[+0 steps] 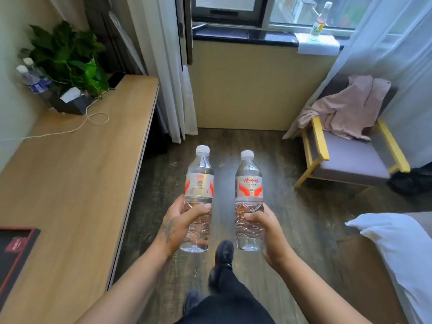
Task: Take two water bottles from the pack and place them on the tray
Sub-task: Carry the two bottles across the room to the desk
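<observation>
I hold two clear water bottles upright over the dark wood floor, each with a white cap and a white-and-red label. My left hand (181, 220) grips the lower body of the left bottle (199, 183). My right hand (266, 228) grips the lower body of the right bottle (249, 183). The two bottles stand side by side, a short gap between them. A dark tray with a red rim (22, 249) lies on the wooden desk at the far left edge, partly cut off. The pack is not in view.
A long wooden desk (77, 174) runs along the left, with a plant (67, 57), two more bottles (32, 78), a tissue box and a white cable at its far end. A chair with pink clothing (346, 141) stands right. A white pillow (397, 249) lies lower right.
</observation>
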A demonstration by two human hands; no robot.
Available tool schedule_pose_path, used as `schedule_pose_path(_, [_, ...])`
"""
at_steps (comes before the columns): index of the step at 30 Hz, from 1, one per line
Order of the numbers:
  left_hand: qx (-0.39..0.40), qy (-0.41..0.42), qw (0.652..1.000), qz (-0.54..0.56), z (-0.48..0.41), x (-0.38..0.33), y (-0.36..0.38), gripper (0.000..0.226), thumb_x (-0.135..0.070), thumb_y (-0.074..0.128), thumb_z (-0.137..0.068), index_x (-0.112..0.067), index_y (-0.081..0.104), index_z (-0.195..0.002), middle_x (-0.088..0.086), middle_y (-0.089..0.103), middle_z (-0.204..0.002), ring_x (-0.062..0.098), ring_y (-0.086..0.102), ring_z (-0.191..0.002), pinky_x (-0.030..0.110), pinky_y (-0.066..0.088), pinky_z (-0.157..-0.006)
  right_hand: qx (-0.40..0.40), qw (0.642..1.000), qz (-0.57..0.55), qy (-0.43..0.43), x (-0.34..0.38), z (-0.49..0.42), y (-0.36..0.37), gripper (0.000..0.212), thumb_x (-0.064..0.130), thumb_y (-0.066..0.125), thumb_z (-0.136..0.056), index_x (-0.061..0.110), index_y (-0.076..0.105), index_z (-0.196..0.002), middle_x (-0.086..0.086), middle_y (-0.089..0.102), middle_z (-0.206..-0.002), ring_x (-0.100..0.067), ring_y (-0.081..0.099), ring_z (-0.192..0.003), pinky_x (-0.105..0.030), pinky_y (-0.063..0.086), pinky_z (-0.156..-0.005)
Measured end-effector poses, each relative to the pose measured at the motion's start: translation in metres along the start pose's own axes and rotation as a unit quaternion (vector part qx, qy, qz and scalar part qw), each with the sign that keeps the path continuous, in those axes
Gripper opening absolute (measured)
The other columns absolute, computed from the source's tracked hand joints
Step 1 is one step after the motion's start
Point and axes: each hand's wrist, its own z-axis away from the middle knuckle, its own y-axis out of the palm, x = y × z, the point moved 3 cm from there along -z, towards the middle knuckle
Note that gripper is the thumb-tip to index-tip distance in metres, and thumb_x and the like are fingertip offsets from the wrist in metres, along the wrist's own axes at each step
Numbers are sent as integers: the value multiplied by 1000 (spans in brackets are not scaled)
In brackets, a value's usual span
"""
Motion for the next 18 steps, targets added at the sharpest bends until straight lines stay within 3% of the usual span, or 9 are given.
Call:
schedule_pose_path(4, [-16,13,1000,8,-50,-30,12,63,-58,82,-61,-32,72,-118,-6,86,-98,24,83,-95,43,65,-85,16,1000,1,3,30,-61,-5,70,34,76,-59,8,65,-123,-11,80,-103,-29,78,-92,-44,64,-82])
schedule_pose_path(9, [-40,24,999,-1,-101,-57,22,63,-59,81,-63,-33,72,-120,-11,86,-106,14,83,-98,37,62,-86,44,999,16,10,59,-127,-11,76,38,75,-59,8,63,-128,-3,83,-101,-23,81,-90,-37,64,-77])
schedule_pose_path(14, [-58,11,998,-1,-136,-66,21,60,-60,81,-66,-38,74,-121,-10,85,-113,19,82,-108,53,61,-103,58,998,36,16,77,-169,-7,79,38,76,-61,6,62,-132,-13,81,-114,-29,81,-98,-37,66,-81])
schedule_pose_path(18, [-62,4,998,7,-157,-69,14,61,-59,83,-64,-37,74,-120,-6,85,-110,23,82,-105,55,61,-102,65,996,51,27,81,-185,0,75,39,75,-62,10,63,-129,-5,84,-108,-26,82,-98,-31,66,-78])
